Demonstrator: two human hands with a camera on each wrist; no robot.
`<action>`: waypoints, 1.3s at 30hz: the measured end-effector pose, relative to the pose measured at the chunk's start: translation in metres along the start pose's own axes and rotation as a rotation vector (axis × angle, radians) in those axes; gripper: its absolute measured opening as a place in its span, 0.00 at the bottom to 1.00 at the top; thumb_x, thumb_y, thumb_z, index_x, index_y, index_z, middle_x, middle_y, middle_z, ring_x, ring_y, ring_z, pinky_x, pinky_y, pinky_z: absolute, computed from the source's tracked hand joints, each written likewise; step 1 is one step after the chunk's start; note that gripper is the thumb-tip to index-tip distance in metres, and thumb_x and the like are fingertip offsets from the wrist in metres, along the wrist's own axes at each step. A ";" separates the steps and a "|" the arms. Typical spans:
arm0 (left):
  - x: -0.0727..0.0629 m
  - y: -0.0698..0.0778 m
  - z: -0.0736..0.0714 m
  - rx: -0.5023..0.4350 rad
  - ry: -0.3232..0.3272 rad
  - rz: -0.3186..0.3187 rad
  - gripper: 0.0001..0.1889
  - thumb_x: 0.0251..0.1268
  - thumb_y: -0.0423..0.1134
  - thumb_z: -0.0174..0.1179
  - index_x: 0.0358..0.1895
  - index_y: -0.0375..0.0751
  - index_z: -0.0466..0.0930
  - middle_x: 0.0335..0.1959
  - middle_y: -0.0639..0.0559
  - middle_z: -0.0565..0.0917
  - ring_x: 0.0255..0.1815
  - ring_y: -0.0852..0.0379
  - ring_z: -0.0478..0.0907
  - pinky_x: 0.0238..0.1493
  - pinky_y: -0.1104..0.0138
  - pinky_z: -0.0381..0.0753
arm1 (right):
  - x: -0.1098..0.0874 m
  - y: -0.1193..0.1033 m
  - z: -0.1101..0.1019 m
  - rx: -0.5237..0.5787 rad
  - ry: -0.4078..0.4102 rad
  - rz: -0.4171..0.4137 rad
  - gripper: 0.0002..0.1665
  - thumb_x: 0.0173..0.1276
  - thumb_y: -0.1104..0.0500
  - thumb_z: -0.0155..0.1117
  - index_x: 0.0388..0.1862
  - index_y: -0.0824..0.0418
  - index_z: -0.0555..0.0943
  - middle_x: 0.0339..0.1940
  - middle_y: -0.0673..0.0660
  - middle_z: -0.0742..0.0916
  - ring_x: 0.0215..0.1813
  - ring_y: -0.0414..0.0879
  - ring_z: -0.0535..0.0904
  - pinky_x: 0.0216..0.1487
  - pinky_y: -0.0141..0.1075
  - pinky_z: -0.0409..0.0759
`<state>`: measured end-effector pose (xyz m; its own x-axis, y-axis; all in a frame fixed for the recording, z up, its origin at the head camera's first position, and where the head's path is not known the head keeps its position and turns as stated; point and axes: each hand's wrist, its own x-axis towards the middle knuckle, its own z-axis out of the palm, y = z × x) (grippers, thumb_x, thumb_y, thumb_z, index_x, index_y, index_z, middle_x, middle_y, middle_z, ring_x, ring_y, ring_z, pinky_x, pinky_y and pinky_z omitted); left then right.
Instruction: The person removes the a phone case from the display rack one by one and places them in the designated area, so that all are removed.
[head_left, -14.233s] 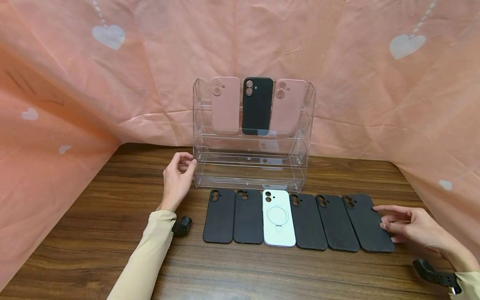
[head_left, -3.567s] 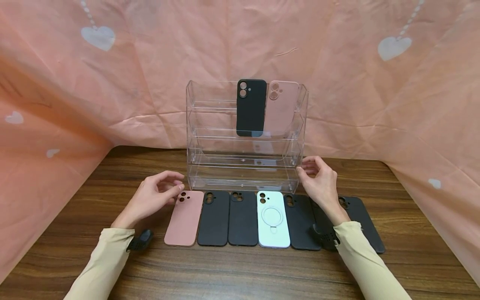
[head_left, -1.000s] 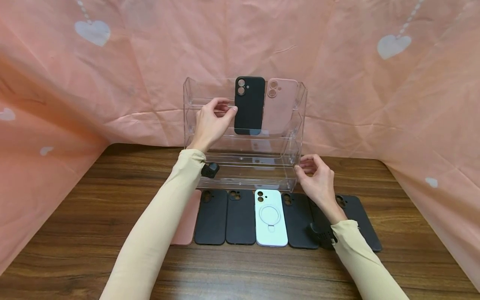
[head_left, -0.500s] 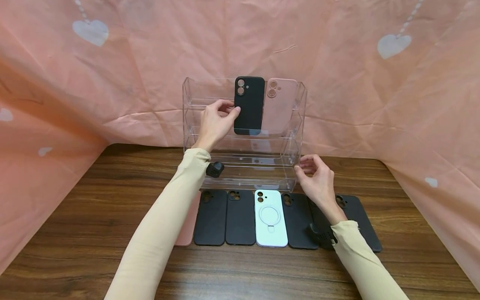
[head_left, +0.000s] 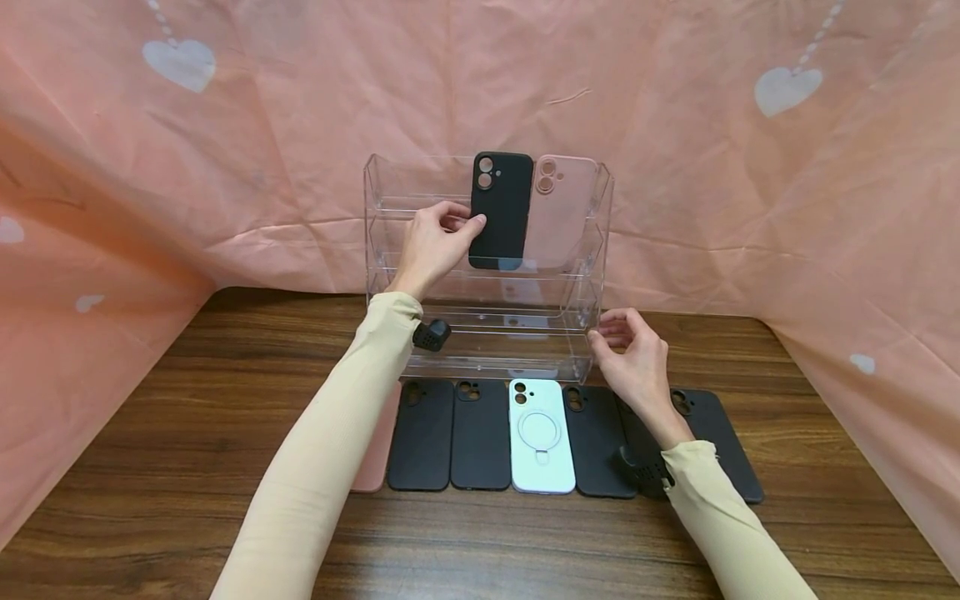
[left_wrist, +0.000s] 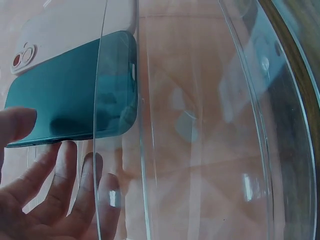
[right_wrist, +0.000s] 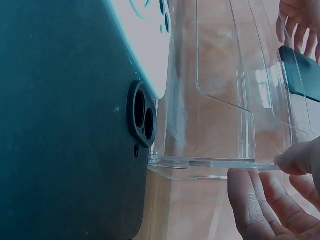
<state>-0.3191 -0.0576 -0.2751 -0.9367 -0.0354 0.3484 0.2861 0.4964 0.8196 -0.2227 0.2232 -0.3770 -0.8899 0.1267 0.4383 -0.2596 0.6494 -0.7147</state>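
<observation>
My left hand point(head_left: 435, 246) pinches the left edge of a black phone case point(head_left: 501, 204), which stands on the top tier of a clear acrylic display stand point(head_left: 480, 365). In the left wrist view the thumb lies over the face of that case point(left_wrist: 75, 90) and the fingers reach behind its lower edge. Right beside it, a pink phone case point(head_left: 564, 204) leans on the same tier. My right hand point(head_left: 637, 358) grips the stand's right side wall low down, thumb on one face and fingers on the other, as the right wrist view shows.
A row of phone cases lies flat before the stand: a pink case point(head_left: 377, 446) partly under my left sleeve, several black ones point(head_left: 480, 442), and a white case point(head_left: 542, 442) with a ring. My right arm covers part of the row. Pink cloth point(head_left: 675, 167) hangs behind.
Earlier, the left pink case left the top tier and now lies at the row's left end. My right hand moved to the stand's side. Lately my left hand rose and took the black case, shifting it slightly.
</observation>
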 end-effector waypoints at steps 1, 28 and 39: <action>0.000 0.000 0.000 0.004 -0.005 -0.002 0.18 0.68 0.53 0.64 0.52 0.46 0.86 0.43 0.48 0.89 0.46 0.54 0.84 0.50 0.60 0.81 | 0.000 0.000 0.000 -0.001 0.000 -0.001 0.14 0.69 0.64 0.68 0.52 0.64 0.80 0.45 0.65 0.90 0.44 0.58 0.88 0.36 0.13 0.72; -0.002 -0.010 -0.009 -0.235 0.111 0.154 0.13 0.70 0.36 0.64 0.55 0.37 0.83 0.49 0.40 0.87 0.49 0.48 0.86 0.54 0.65 0.85 | 0.002 0.002 0.002 0.014 0.018 -0.015 0.13 0.68 0.65 0.67 0.50 0.65 0.80 0.42 0.64 0.90 0.42 0.58 0.89 0.36 0.12 0.73; -0.008 -0.006 -0.018 -0.387 0.192 0.252 0.15 0.68 0.31 0.66 0.56 0.35 0.83 0.44 0.40 0.84 0.39 0.50 0.85 0.44 0.71 0.87 | 0.003 0.003 0.002 0.018 0.015 -0.024 0.13 0.68 0.65 0.67 0.51 0.65 0.80 0.43 0.64 0.90 0.43 0.58 0.89 0.38 0.11 0.72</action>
<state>-0.3099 -0.0761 -0.2742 -0.7850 -0.1326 0.6051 0.5869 0.1531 0.7950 -0.2268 0.2234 -0.3790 -0.8777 0.1226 0.4633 -0.2875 0.6386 -0.7138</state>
